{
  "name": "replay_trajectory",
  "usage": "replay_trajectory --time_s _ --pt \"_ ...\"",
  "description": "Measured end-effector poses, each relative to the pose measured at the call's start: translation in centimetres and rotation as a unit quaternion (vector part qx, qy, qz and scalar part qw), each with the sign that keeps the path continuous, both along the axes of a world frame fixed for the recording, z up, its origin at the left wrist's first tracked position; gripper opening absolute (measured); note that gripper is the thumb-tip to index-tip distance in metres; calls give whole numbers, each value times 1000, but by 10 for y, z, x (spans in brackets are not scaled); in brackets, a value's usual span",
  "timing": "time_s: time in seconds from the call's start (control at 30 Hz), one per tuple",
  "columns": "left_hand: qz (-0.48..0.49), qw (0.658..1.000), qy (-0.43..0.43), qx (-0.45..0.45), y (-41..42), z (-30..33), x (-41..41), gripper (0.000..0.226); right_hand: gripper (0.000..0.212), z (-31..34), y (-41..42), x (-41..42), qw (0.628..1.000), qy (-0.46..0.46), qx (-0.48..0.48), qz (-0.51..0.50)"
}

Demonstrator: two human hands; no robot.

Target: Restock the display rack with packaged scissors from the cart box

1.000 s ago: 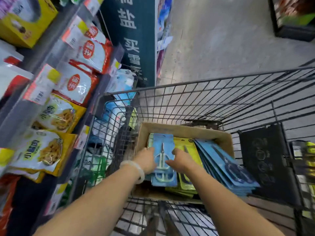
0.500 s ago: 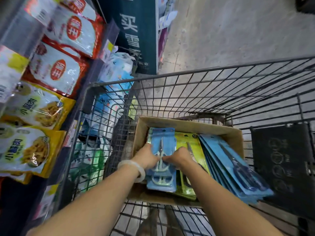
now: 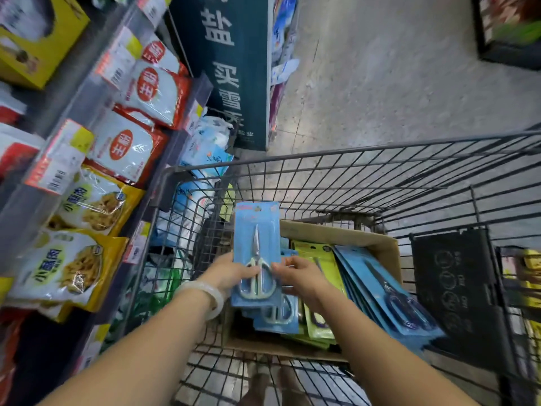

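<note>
1. Step in hand, as I judge it: picking stock out of the brown cardboard box [image 3: 380,244] that sits in the grey wire shopping cart [image 3: 351,159]. I have one blue card-backed pack of pale-handled scissors [image 3: 256,250] raised on end above the box, its hang-hole end pointing away from me.
2. My left hand [image 3: 231,272] pinches the pack's left edge near the handles, thumb on the front face; a pale bangle [image 3: 209,298] sits on that wrist.
3. My right hand [image 3: 295,273] pinches the right edge at the same height, fingers curled over the card. Both forearms reach forward and converge on the pack.
4. More blue packs [image 3: 275,317] lie directly beneath, yellow-green packs [image 3: 319,323] beside them, and a fanned stack of blue packs [image 3: 392,300] leans on the box's right side.
5. Next, I reckon, the pack must be carried to the display rack and hung by its hole. No scissor rack is in view; the shelf of snack bags [image 3: 96,200] on my left is other stock.
</note>
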State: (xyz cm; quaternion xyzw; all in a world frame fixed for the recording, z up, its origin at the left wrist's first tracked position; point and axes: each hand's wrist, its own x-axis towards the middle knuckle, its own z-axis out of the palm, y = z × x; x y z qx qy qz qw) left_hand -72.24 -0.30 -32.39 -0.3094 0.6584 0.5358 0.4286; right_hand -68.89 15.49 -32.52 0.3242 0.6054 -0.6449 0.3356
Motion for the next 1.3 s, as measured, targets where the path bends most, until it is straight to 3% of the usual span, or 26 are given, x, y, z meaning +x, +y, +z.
replay_trajectory --time_s 0.1,0.17,0.23,0.3,0.4,0.5,0.57,0.77,0.97,1.1,1.3 --pt "-22 998 24 -48 -19 0 -1 20 23 -11 10 8 979 -1 182 87" --pt "-49 995 42 -80 -31 -5 1 17 36 -19 15 18 925 -28 309 221" --pt "-64 992 46 -94 -38 -8 6 23 55 -24 9 28 897 -53 334 284" --pt "-53 992 43 -102 -43 -11 12 32 69 -32 -3 34 893 -60 343 284" --pt "-43 993 38 -100 -48 -17 20 40 74 -46 -16 35 889 -80 363 267" --pt "-51 993 37 -102 -54 -27 24 49 69 -52 -17 32 899 -107 346 247" --pt "-50 993 42 -99 -58 -34 28 52 53 -48 -14 31 898 -103 335 267" --pt "-41 990 72 -110 -55 0 35 41 41 -28 5 35 921 -88 299 235" --pt "-2 987 124 -102 -46 43 45 37 31 18 25 32 978 50 181 91" --pt "56 980 179 -74 -37 82 65 25 17 60 33 24 973 143 146 109" --pt "161 950 259 -64 -26 143 140 44 21 125 33 55 956 221 56 187"
